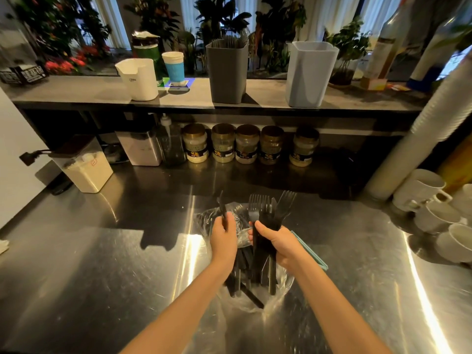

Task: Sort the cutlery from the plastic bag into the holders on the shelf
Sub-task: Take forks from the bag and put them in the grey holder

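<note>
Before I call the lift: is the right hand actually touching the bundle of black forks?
Touching. The head view shows the right hand with fingers and thumb curled round the bundle of black forks, tines fanning out above the grip.

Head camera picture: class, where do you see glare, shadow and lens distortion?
Head view: glare streaks cross the steel counter; the shelf shadows the jars beneath; the wide lens leans the cup stack at right; the black forks in the right hand and the cutlery piece in the left hand show little detail.
</note>
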`<state>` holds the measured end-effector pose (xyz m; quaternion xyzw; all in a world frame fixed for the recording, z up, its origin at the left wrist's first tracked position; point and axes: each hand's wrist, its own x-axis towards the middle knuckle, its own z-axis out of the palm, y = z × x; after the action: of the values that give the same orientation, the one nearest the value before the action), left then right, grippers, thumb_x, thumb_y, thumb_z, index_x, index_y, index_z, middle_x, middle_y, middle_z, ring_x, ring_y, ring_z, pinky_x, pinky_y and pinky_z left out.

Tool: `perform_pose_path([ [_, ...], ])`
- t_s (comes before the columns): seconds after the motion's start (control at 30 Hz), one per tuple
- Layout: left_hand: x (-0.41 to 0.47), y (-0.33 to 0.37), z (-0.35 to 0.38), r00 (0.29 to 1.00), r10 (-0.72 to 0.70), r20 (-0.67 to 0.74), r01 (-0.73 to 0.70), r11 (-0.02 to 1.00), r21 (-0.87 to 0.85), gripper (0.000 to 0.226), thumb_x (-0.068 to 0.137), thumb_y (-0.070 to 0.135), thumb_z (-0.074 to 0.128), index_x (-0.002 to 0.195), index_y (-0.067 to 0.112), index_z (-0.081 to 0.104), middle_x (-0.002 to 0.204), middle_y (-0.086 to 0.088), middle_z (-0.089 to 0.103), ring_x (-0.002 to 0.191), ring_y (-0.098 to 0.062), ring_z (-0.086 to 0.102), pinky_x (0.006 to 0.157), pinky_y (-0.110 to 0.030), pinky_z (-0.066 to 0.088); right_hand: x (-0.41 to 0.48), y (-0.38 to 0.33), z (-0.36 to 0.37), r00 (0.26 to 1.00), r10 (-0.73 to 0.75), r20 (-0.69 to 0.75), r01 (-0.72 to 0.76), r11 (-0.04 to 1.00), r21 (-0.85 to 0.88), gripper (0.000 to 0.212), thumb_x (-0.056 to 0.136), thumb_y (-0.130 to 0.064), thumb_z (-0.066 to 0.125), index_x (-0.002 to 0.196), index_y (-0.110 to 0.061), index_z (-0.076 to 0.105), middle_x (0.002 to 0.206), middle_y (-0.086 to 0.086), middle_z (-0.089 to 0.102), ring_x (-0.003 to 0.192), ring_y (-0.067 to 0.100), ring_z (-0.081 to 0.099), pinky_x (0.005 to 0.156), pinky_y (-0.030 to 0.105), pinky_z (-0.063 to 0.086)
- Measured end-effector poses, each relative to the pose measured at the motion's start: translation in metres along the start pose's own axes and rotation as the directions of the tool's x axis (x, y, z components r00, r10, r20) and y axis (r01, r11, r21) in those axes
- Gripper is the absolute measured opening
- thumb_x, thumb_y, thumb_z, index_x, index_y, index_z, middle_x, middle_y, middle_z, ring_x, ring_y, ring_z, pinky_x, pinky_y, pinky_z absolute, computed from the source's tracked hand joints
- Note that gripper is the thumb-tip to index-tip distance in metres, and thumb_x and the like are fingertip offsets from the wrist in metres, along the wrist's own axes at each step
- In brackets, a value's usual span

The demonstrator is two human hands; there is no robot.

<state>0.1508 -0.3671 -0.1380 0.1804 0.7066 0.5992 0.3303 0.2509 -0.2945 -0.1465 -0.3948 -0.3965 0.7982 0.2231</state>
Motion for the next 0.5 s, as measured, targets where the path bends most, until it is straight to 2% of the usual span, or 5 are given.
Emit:
perform_pose_path([
  [0.1, -0.004, 0.006, 0.003, 0.984, -0.033, 0.174, 0.026, 0.999, 0.040, 0.011, 0.090, 0.039, 0.059, 0.085, 0.030, 0.055, 0.083, 0.007, 0.060, 0.075, -0.003, 0.057, 0.064, -0.015, 0.047, 0.000, 0.003, 0.000, 0.998, -0.035, 0.050, 0.044, 0.982, -0.184, 0.022, 0.087, -0.021, 0.065, 0.104, -0.008, 0.067, 0.094, 0.010, 0.072, 0.090, 0.024, 0.069, 0.081, 0.036, 0.054],
  [0.17, -0.006, 0.010, 0.006, 0.967, -0.106, 0.233, 0.108, 0.994, 0.002, 0.010, 0.085, 0.030, 0.068, 0.086, 0.028, 0.059, 0.082, 0.007, 0.062, 0.075, -0.003, 0.056, 0.060, -0.017, 0.043, -0.002, 0.004, 0.003, 0.996, -0.054, 0.072, 0.072, 0.961, -0.267, 0.019, 0.089, -0.018, 0.063, 0.106, -0.009, 0.066, 0.096, 0.009, 0.072, 0.091, 0.023, 0.069, 0.078, 0.034, 0.055],
  [0.27, -0.004, 0.014, 0.008, 0.951, -0.202, 0.236, 0.213, 0.977, -0.021, 0.015, 0.082, 0.022, 0.072, 0.090, 0.024, 0.059, 0.083, 0.006, 0.060, 0.075, -0.005, 0.054, 0.059, -0.020, 0.040, -0.004, 0.001, 0.005, 0.990, -0.084, 0.114, 0.117, 0.942, -0.316, 0.012, 0.091, -0.015, 0.060, 0.101, -0.012, 0.067, 0.086, 0.002, 0.074, 0.084, 0.018, 0.071, 0.071, 0.028, 0.055],
  [0.4, -0.001, 0.012, 0.010, 0.951, -0.230, 0.208, 0.250, 0.965, -0.080, 0.014, 0.082, 0.020, 0.073, 0.086, 0.023, 0.060, 0.084, 0.003, 0.062, 0.080, -0.013, 0.058, 0.062, -0.023, 0.044, -0.005, -0.006, 0.004, 0.989, -0.086, 0.123, 0.128, 0.911, -0.392, 0.008, 0.091, -0.016, 0.060, 0.095, -0.019, 0.066, 0.085, -0.001, 0.074, 0.083, 0.014, 0.071, 0.077, 0.028, 0.056],
  [0.5, 0.000, 0.011, 0.011, 0.952, -0.245, 0.186, 0.272, 0.952, -0.138, 0.008, 0.084, 0.020, 0.070, 0.086, 0.019, 0.062, 0.077, 0.002, 0.062, 0.070, -0.010, 0.056, 0.062, -0.022, 0.045, -0.004, -0.008, 0.000, 0.990, -0.044, 0.135, 0.089, 0.932, -0.350, 0.008, 0.091, -0.016, 0.060, 0.096, -0.016, 0.067, 0.084, 0.001, 0.074, 0.085, 0.017, 0.071, 0.077, 0.029, 0.055],
])
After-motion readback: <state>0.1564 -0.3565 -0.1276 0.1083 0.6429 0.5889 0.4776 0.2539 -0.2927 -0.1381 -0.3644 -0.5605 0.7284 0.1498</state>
